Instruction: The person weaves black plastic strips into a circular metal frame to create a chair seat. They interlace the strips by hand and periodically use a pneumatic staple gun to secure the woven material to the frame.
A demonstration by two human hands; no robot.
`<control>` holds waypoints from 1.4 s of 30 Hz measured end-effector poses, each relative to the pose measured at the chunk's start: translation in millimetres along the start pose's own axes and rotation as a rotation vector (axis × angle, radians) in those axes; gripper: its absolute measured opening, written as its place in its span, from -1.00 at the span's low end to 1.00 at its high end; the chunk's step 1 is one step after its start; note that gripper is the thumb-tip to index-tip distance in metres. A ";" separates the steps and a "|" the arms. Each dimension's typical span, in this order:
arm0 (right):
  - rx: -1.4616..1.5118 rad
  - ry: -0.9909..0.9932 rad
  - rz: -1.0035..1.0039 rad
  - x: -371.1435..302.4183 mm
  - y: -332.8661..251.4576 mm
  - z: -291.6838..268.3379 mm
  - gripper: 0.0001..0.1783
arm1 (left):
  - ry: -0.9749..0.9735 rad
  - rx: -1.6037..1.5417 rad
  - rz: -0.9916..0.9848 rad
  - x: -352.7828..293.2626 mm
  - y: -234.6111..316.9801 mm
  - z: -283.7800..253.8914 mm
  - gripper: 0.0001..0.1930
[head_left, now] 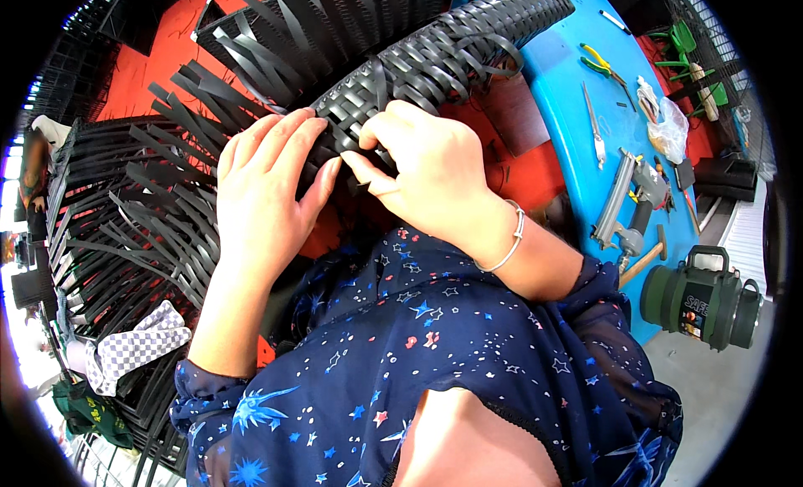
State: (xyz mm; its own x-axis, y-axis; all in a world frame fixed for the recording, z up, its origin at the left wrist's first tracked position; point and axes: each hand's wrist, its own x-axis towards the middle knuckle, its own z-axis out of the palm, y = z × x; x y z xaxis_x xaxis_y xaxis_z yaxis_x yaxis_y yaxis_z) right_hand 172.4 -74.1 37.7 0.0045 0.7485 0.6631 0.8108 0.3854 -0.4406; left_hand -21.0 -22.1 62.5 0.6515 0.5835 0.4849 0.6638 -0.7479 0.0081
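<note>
A long panel of flat black strips woven together [431, 62] slants from in front of me up to the far right. My left hand [269, 165] is bent over its near left end, fingers together on the weave and thumb lower down. Close beside it, my right hand [437, 162] pinches a black strip [362, 187] between thumb and curled forefinger at the panel's near edge. Loose strip ends [196, 94] fan out to the left, past my left hand. Part of the weave is hidden under my fingers.
On the right, a blue table [559, 73] bears yellow-green pliers [597, 60], scissors [594, 127], a grey nail gun [640, 190], a hammer [648, 261] and a plastic bag [669, 131]. A dark green flask [690, 303] stands beside it. Black woven frames [92, 202] crowd the left.
</note>
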 end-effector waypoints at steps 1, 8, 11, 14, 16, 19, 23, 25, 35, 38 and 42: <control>0.005 0.008 -0.021 -1.2 0.7 0.0 -0.77 | 0.000 0.007 0.004 0.2 0.5 0.2 -0.55; 0.090 0.048 0.017 -3.2 0.4 6.9 -0.79 | 0.003 -0.008 -0.007 -1.1 4.2 0.7 -0.55; 0.086 0.062 0.017 -1.5 -0.2 8.7 -0.79 | -0.019 0.014 0.004 -1.1 5.4 -1.0 -0.56; 0.054 0.065 -0.015 -0.8 -1.0 8.0 -0.79 | 0.003 -0.026 0.049 -2.5 8.1 -2.7 -0.56; 0.055 0.063 -0.011 -1.0 -1.5 6.5 -0.80 | -0.003 -0.045 0.043 -1.6 7.7 -2.4 -0.58; 0.052 0.056 -0.020 -1.5 -2.7 4.0 -0.80 | 0.014 -0.066 0.042 -1.2 6.5 -1.7 -0.60; 0.066 0.030 -0.003 -1.4 -3.3 1.3 -0.81 | 0.022 -0.082 0.048 -1.1 5.0 -1.6 -0.62; 0.057 0.036 -0.006 -0.6 -3.2 1.1 -0.80 | 0.023 -0.097 0.050 -0.4 4.2 -0.8 -0.62; 0.037 0.035 -0.003 -1.2 -4.4 -2.3 -0.80 | 0.038 -0.114 0.060 -1.9 3.2 2.2 -0.61; 0.040 0.044 -0.004 0.4 -4.4 -2.5 -0.80 | 0.045 -0.112 0.066 -1.7 3.2 2.7 -0.61; 0.019 0.029 -0.004 0.3 -6.3 -9.4 -0.80 | 0.053 -0.130 0.070 -0.6 4.1 3.6 -0.62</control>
State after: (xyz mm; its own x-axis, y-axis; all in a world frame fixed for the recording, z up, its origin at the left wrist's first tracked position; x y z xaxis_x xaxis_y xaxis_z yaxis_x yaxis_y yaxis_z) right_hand 172.8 -81.3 46.4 0.0181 0.7313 0.6818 0.7994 0.3990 -0.4491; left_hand -17.3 -24.4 59.0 0.6724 0.5133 0.5333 0.5619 -0.8229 0.0836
